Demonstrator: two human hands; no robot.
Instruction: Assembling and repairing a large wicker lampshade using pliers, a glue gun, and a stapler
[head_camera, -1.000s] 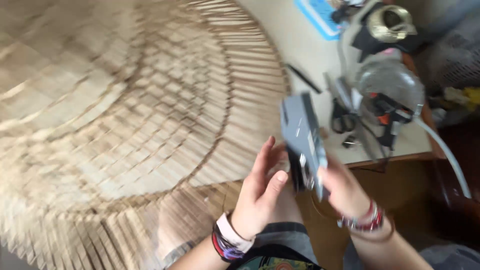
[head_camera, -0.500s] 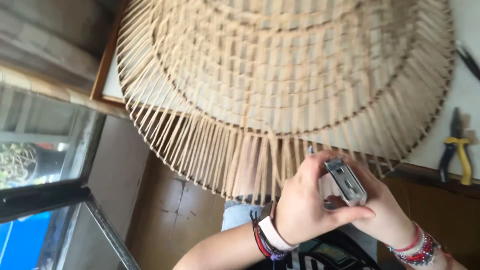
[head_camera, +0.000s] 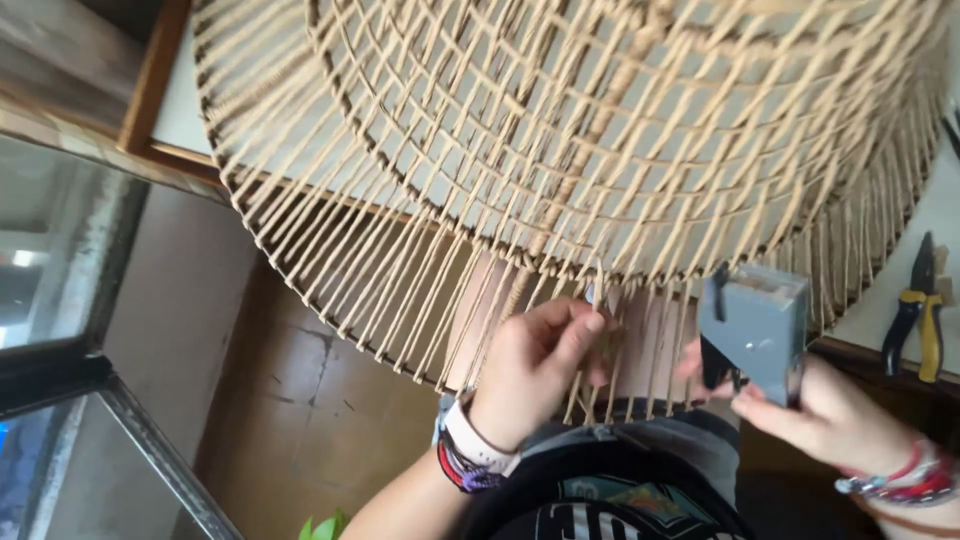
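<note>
A big round woven rattan frame (head_camera: 600, 130) fills the top of the head view, its loose strands hanging over the table edge toward me. My left hand (head_camera: 535, 365) pinches one hanging strand (head_camera: 597, 285) between thumb and forefinger, just under the woven rim. My right hand (head_camera: 830, 415) holds a grey staple gun (head_camera: 755, 325), nose up, a short way right of that strand. Bracelets sit on both wrists.
Yellow-handled pliers (head_camera: 920, 310) lie on the white table (head_camera: 930, 240) at the right. A glass pane in a dark metal frame (head_camera: 60, 290) stands at the left. Brown tiled floor (head_camera: 300, 400) shows below.
The view has swung along the rim. My hands have come apart: the left now pinches a strand, and the right holds the staple gun alone, raised near the rim.
</note>
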